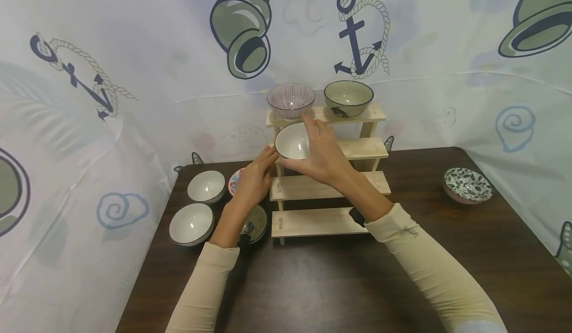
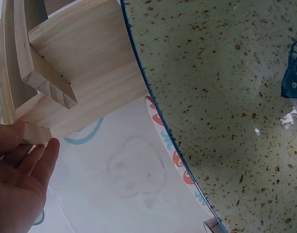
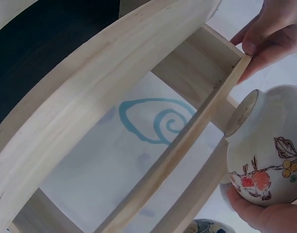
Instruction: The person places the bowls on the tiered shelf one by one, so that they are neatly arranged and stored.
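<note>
A white bowl (image 1: pixel 290 142) with a dark rim is in my right hand (image 1: pixel 325 155), in front of the upper tiers of a stepped wooden rack (image 1: pixel 330 187). The right wrist view shows fruit and leaves painted on the bowl's outside (image 3: pixel 265 170), with my right hand's fingers (image 3: pixel 267 216) gripping it from below. My left hand (image 1: pixel 255 178) is at the rack's left side. Its thumb and fingers pinch the end of a rack board, as both wrist views show; that hand (image 2: pixel 22 182) is apart from the bowl.
On the top tier stand a striped bowl (image 1: pixel 291 102) and a greenish bowl (image 1: pixel 348 99). Left of the rack are two white bowls (image 1: pixel 206 186), a speckled bowl (image 1: pixel 259 221) and a colourful patterned dish (image 1: pixel 234 183), partly hidden by my left arm. A leaf-patterned bowl (image 1: pixel 467 185) sits at the table's right.
</note>
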Demonstrator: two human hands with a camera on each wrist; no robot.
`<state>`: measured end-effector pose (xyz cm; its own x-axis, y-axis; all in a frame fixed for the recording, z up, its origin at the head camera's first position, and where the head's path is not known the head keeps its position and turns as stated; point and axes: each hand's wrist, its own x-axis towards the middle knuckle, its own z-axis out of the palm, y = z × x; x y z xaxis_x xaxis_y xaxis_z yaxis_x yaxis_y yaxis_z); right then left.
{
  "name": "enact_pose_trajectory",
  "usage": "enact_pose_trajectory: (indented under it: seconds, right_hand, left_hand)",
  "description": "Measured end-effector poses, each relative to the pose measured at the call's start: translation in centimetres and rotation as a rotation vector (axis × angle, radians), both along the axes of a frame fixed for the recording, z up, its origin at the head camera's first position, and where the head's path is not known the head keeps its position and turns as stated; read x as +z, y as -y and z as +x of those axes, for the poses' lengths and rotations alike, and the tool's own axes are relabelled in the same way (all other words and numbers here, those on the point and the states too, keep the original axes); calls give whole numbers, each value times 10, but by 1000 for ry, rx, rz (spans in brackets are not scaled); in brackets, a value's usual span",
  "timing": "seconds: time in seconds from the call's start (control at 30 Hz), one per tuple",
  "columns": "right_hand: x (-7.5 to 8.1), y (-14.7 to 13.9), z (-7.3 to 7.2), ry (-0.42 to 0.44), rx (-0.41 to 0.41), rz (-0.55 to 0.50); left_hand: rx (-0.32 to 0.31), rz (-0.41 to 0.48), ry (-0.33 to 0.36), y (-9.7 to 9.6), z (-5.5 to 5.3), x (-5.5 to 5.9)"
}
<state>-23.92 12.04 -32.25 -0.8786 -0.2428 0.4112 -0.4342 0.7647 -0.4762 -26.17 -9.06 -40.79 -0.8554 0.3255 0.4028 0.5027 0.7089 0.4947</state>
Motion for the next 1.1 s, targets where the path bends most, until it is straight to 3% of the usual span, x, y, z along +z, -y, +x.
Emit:
enact_pose_trajectory:
  seconds: [0.73, 1.1]
  right_hand:
    - [-13, 5, -14, 40, -26, -35]
    - [-18, 7, -19, 60, -23, -70]
  left_hand:
    - [-4, -8, 4, 0, 0, 0]
    - [0, -12, -33, 0, -1, 0]
